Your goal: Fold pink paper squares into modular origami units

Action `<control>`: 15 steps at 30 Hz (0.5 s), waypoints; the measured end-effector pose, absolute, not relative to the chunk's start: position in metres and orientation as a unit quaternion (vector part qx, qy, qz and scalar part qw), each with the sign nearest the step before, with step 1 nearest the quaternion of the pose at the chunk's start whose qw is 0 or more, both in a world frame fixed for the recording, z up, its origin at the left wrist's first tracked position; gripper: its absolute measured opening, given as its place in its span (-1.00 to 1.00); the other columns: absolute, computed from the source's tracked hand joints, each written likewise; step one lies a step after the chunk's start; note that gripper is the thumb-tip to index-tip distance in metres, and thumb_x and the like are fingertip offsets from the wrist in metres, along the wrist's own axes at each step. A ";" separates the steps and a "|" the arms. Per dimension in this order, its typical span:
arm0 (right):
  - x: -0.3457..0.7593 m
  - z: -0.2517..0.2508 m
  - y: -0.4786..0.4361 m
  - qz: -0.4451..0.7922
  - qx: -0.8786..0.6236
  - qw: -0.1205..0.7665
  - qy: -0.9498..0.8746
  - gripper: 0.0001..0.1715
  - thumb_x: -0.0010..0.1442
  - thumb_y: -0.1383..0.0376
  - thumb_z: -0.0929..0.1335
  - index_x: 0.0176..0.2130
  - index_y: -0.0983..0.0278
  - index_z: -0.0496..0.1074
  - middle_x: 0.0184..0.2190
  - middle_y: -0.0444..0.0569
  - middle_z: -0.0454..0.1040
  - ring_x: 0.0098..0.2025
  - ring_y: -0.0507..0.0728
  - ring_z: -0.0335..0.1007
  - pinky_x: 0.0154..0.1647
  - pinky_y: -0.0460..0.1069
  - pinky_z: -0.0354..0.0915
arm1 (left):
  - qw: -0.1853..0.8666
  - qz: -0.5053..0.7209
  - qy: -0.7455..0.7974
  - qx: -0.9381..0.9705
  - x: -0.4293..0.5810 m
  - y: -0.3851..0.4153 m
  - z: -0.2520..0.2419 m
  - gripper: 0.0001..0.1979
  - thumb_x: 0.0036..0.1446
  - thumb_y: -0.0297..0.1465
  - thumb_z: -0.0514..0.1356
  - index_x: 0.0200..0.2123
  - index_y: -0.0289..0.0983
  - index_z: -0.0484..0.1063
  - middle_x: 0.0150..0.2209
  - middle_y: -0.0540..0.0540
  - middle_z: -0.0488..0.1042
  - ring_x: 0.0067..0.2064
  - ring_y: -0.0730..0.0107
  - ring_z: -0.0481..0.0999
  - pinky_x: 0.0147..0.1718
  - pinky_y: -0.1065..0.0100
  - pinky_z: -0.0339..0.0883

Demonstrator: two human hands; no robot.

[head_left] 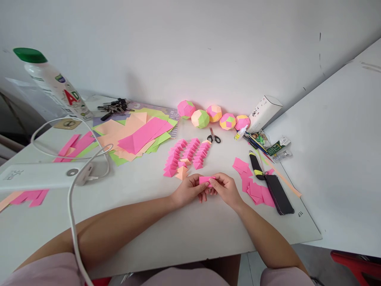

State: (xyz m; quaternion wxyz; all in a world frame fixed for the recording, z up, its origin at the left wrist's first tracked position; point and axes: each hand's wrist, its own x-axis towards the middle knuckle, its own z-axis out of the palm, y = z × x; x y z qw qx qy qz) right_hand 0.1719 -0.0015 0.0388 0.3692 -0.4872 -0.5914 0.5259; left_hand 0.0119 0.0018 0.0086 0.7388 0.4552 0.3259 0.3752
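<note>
A small folded piece of pink paper point(205, 180) is pinched between my two hands near the middle of the table. My left hand point(187, 190) grips its left end, thumb on top. The right end is held by my right hand point(226, 190), its thumb pressed on the paper. Just beyond my hands stand rows of folded pink paper units point(175, 157), with a few peach ones point(182, 172) at the near end. Flat pink paper pieces point(254, 188) lie in a loose pile right of my right hand.
Black-handled scissors point(214, 138) lie behind the rows. Several paper balls point(200, 118) line the wall. Coloured sheets point(133, 135) spread at left, near a white bottle point(56, 85) and a power bank point(44, 174) with a cable. A utility knife point(256, 165) and phone point(279, 194) are at right.
</note>
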 end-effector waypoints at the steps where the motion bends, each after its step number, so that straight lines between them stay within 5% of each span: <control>1: 0.172 0.039 -0.001 0.525 -0.488 0.369 -0.592 -0.73 0.13 0.13 0.33 -0.43 0.29 0.37 -0.61 -0.14 0.39 -0.58 0.00 0.31 -0.55 -0.10 0.28 | 0.739 0.375 0.327 0.454 0.012 0.002 0.009 -0.67 0.02 -0.16 0.21 -0.39 -0.32 0.26 -0.52 -0.02 0.46 -0.60 0.47 0.47 -0.67 0.46 0.34; 15: 0.173 0.036 -0.002 0.514 -0.489 0.378 -0.595 -0.73 0.12 0.13 0.33 -0.43 0.29 0.38 -0.61 -0.14 0.40 -0.57 0.00 0.31 -0.53 -0.09 0.29 | 0.736 0.368 0.333 0.461 0.012 0.002 0.009 -0.66 0.03 -0.14 0.20 -0.41 -0.32 0.25 -0.57 -0.01 0.45 -0.64 0.48 0.45 -0.70 0.47 0.31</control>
